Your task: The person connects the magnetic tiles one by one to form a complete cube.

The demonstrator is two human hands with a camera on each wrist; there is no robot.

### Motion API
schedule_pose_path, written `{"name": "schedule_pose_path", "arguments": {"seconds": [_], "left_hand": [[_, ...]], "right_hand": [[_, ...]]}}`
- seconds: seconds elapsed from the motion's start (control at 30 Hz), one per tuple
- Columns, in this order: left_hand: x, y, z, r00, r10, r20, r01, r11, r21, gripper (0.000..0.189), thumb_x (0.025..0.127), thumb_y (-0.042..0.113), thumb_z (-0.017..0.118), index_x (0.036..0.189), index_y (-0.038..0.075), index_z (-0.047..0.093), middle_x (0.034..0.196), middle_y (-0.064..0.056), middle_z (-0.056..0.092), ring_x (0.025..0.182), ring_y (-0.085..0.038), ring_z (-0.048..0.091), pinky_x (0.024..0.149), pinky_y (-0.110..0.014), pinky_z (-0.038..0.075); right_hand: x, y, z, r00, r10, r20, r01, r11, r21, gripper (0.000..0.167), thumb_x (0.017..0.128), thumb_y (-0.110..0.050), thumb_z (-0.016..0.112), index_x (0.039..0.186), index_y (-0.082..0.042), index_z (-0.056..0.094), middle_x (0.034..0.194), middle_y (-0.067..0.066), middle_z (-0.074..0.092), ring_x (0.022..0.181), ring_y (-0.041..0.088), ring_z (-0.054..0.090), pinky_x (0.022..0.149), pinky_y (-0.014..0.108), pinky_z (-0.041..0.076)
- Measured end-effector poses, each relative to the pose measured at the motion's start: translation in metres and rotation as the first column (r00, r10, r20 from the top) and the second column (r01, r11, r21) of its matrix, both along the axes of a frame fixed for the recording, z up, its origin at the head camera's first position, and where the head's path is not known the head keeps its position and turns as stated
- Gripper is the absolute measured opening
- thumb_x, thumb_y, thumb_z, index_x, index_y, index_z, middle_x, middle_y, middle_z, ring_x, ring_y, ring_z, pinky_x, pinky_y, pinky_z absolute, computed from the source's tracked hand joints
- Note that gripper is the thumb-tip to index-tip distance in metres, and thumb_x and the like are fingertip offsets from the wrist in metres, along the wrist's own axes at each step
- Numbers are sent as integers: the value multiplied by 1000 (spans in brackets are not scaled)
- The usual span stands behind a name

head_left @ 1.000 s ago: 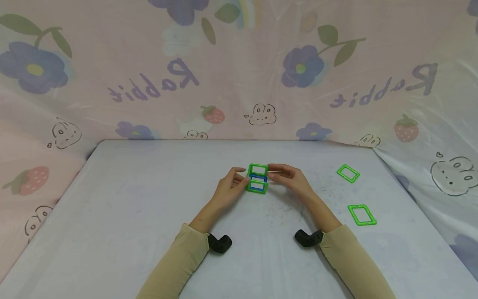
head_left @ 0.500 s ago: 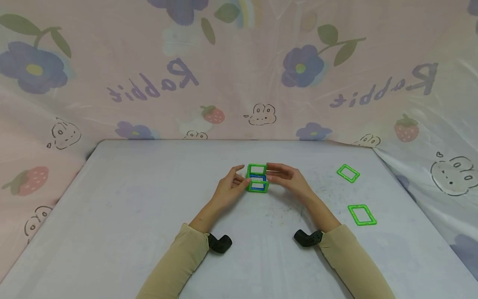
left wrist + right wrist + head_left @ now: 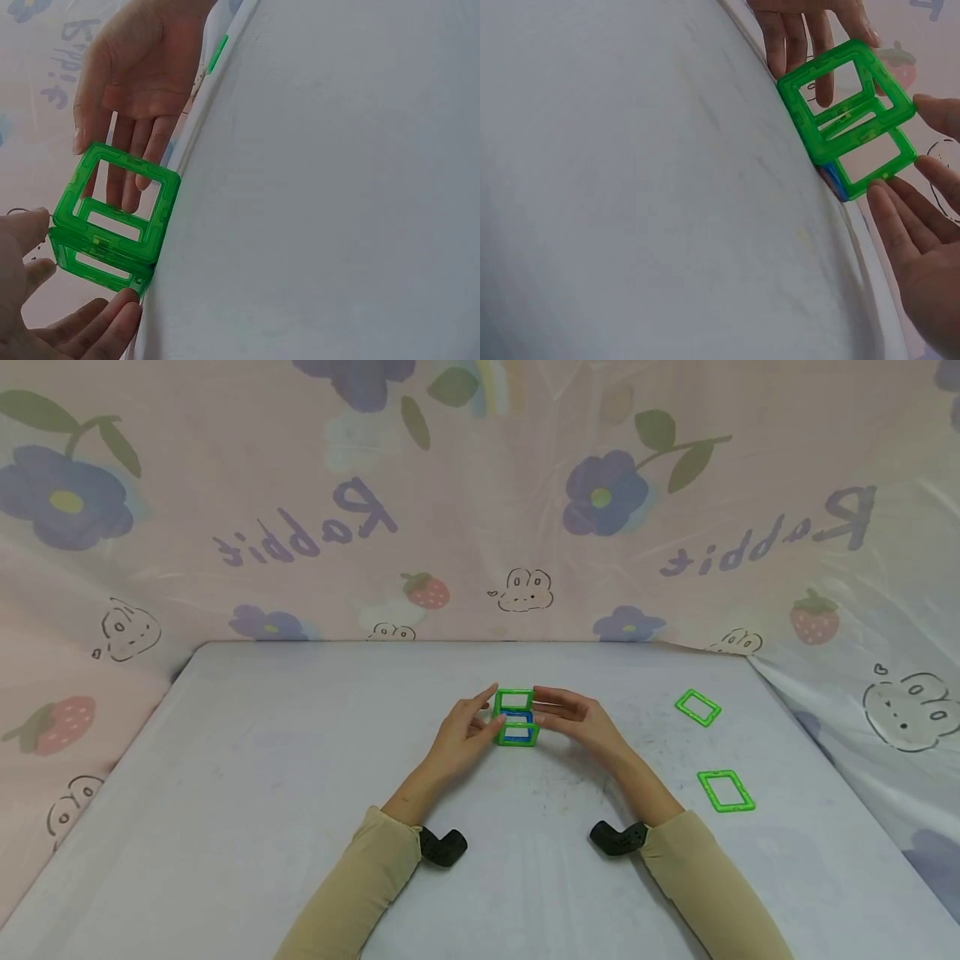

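Near the table's middle stands a small open structure of magnetic tiles. Green square frames (image 3: 515,699) rise at its back, front and left, around a blue tile (image 3: 517,717) lying at the bottom. My left hand (image 3: 459,731) grips its left side, thumb at the front tile (image 3: 154,240) and index finger reaching the back one. On the right side, my right hand (image 3: 581,718) holds it with thumb toward the front tile and fingertips at the back tile (image 3: 876,180). In the right wrist view the right side looks open, and the blue tile is mostly hidden.
Two loose green frames lie on the white table (image 3: 225,793) at the right: a square tile (image 3: 698,707) farther back and a larger-looking one (image 3: 726,791) nearer. A patterned curtain (image 3: 480,527) encloses the back and sides.
The tile structure has shifted slightly left and turned a little, so its frames stand straighter. My left index finger has moved up to the back tile, and my right hand has followed slightly left.
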State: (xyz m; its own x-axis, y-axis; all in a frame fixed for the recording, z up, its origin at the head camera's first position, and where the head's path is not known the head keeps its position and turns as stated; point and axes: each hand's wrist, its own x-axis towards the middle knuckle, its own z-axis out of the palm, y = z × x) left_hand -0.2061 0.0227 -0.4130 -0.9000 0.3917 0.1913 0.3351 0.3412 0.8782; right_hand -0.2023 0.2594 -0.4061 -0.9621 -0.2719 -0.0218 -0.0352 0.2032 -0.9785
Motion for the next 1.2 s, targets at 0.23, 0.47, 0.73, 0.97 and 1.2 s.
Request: {"name": "schedule_pose_path", "arguments": {"seconds": [0.23,0.47,0.73,0.97,1.2], "left_hand": [[-2,1,-2,1000,18,22,-16,998,-57,51,99,27,53,148,20,39,128,-20,51,96,-26,58,88,-41,48],[-3,0,-2,999,-6,40,9,996,-86,52,100,31,51,149,22,36,126,-19,52,98,-24,58,87,-42,47],[-3,0,-1,999,-11,45,16,994,-109,53,100,33,50,150,23,35,120,-18,55,96,-24,56,85,-42,45],[-4,0,2,999,-35,39,40,992,-117,53,101,29,50,150,19,34,120,-20,55,95,-25,54,85,-42,45],[-3,0,2,999,-43,19,45,992,-120,53,101,28,50,150,15,34,119,-21,55,95,-26,55,85,-43,45]], "right_hand": [[0,1,0,1000,6,-8,-6,1000,10,56,90,-22,69,140,-11,49,141,12,51,125,22,54,100,33,45],[-1,1,0,1000,-7,-30,9,998,57,54,90,-20,68,140,-11,49,141,14,51,127,30,52,103,43,42],[-1,11,3,998,-39,-42,44,992,122,56,91,-21,67,141,-8,47,142,14,50,128,32,50,105,47,39],[1,24,5,997,-72,-16,73,988,134,58,89,-25,69,141,-10,49,141,10,51,128,29,51,105,44,39],[4,34,5,993,-113,-27,116,977,176,54,89,-29,69,137,-11,53,140,11,52,130,29,48,107,49,35]]}}
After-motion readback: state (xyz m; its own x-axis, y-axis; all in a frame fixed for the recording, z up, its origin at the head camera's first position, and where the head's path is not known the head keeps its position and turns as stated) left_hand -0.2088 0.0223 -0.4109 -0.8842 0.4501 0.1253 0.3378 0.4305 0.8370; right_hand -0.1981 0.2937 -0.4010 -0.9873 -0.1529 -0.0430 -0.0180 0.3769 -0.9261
